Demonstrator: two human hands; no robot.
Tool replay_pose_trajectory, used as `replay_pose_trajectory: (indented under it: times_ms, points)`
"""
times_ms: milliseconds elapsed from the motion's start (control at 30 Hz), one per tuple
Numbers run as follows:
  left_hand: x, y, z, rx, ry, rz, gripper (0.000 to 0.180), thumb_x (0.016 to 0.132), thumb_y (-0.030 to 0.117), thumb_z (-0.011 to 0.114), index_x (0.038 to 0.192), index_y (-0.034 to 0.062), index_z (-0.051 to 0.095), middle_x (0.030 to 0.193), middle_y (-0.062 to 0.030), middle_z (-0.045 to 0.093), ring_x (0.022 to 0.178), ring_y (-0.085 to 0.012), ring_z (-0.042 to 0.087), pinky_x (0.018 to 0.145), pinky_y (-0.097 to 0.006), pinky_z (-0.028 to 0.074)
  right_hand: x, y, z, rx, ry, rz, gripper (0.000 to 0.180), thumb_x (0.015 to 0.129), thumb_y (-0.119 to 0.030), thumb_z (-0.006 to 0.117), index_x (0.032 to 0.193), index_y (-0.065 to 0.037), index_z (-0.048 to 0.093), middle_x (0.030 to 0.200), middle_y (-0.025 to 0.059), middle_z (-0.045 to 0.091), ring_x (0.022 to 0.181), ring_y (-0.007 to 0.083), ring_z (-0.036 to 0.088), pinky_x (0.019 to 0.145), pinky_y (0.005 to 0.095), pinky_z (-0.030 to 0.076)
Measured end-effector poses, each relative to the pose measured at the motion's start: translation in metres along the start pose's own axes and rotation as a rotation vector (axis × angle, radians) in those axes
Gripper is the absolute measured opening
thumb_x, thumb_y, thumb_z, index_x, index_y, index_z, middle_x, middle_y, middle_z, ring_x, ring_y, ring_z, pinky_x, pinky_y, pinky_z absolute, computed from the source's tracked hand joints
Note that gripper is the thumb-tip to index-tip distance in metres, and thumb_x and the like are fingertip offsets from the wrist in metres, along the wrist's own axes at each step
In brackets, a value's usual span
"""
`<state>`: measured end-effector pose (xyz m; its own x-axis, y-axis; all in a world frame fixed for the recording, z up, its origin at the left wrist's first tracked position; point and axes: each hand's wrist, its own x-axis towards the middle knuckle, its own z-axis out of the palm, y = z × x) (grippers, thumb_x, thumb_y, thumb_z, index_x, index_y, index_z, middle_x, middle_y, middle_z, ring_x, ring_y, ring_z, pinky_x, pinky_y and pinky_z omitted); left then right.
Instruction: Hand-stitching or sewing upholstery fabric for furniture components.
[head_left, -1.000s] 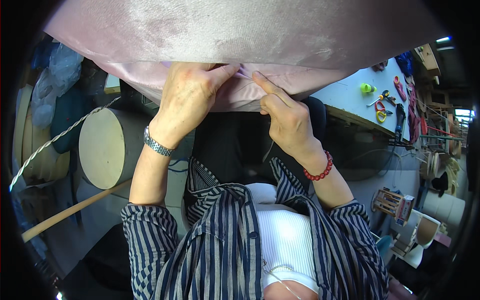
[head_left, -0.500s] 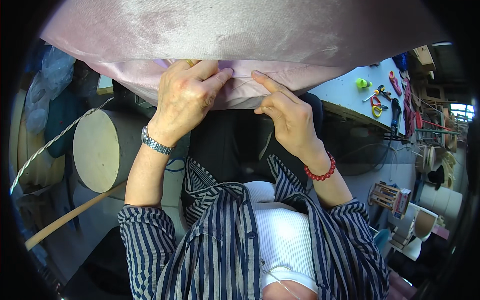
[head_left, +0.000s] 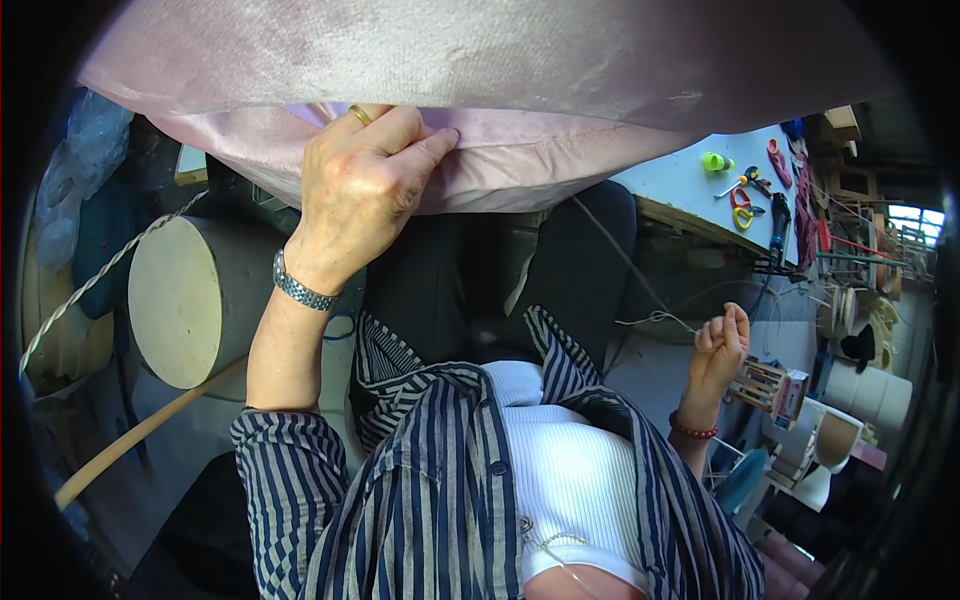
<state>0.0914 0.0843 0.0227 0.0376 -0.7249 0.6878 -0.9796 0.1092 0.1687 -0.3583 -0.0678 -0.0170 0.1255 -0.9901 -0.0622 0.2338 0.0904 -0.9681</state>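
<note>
A large piece of pale pink velvety fabric [head_left: 470, 55] spans the upper part of the head view, with a folded opening along its lower side. At that opening my left hand [head_left: 365, 180] pinches the pink fabric, its fingertips partly tucked inside; a ring and a metal watch are on this arm. Well away to the right, my right hand [head_left: 722, 345] is closed with fingers pinched together, a red bead bracelet at the wrist. A thin thread [head_left: 640, 275] stretches from under the fabric to that hand, with a small loop close to the fingers. Whether a needle is there cannot be made out.
On the right, a pale table [head_left: 665, 185] carries scissors [head_left: 741, 208], a green bottle [head_left: 716, 161] and hand tools. A large round drum [head_left: 175, 300] stands at left beside a wooden pole [head_left: 150, 435] and a twisted rope [head_left: 110, 270]. Small wooden furniture [head_left: 765, 385] is at lower right.
My right hand has moved from the fabric's opening down and out to the right, with the thread now stretched between. My left hand stays on the fabric.
</note>
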Motion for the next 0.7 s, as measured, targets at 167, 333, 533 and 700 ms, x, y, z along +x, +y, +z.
replay_pose_trajectory:
  times_ms: [167, 333, 533, 700]
  points:
    - [-0.002, 0.003, 0.002, 0.008, 0.065, -0.025, 0.03, 0.065, 0.0, 0.078, 0.094, 0.0089, 0.078, 0.077, -0.0025, 0.066, 0.067, -0.0187, 0.061, 0.059, -0.03, 0.048, 0.015, 0.004, -0.019, 0.05, 0.2, -0.011, 0.013, 0.104, -0.016, 0.052, 0.105, -0.007, 0.061, 0.063, -0.0007, 0.048, 0.046, 0.0059, 0.039, 0.041, 0.0206, 0.032]
    - [0.003, 0.007, 0.008, 0.025, 0.188, 0.014, 0.02, 0.064, 0.003, 0.072, 0.083, 0.0076, 0.075, 0.073, -0.0019, 0.058, 0.078, -0.0206, 0.063, 0.057, -0.032, 0.052, 0.027, 0.009, 0.039, -0.264, 0.092, -0.297, 0.008, 0.103, -0.013, 0.055, 0.101, -0.005, 0.058, 0.064, -0.0001, 0.049, 0.048, 0.0058, 0.04, 0.042, 0.0204, 0.032]
    - [0.001, 0.007, 0.016, 0.046, 0.263, -0.029, 0.021, 0.06, 0.002, 0.071, 0.08, 0.0069, 0.073, 0.071, -0.003, 0.055, 0.076, -0.0214, 0.061, 0.055, -0.033, 0.051, 0.004, 0.004, 0.154, -0.667, -0.442, -0.643, 0.006, 0.098, 0.001, 0.056, 0.096, 0.004, 0.06, 0.093, 0.0135, 0.072, 0.071, 0.0124, 0.069, 0.065, 0.0227, 0.054]
    - [-0.001, 0.008, 0.017, 0.068, 0.273, -0.044, 0.019, 0.059, 0.002, 0.071, 0.078, 0.0069, 0.07, 0.073, -0.0032, 0.056, 0.076, -0.0221, 0.061, 0.056, -0.033, 0.051, -0.004, -0.001, 0.222, -0.771, -0.904, -1.033, 0.01, 0.077, 0.005, 0.068, 0.078, 0.001, 0.059, 0.115, 0.02, 0.07, 0.062, 0.0217, 0.067, 0.054, 0.0273, 0.052]
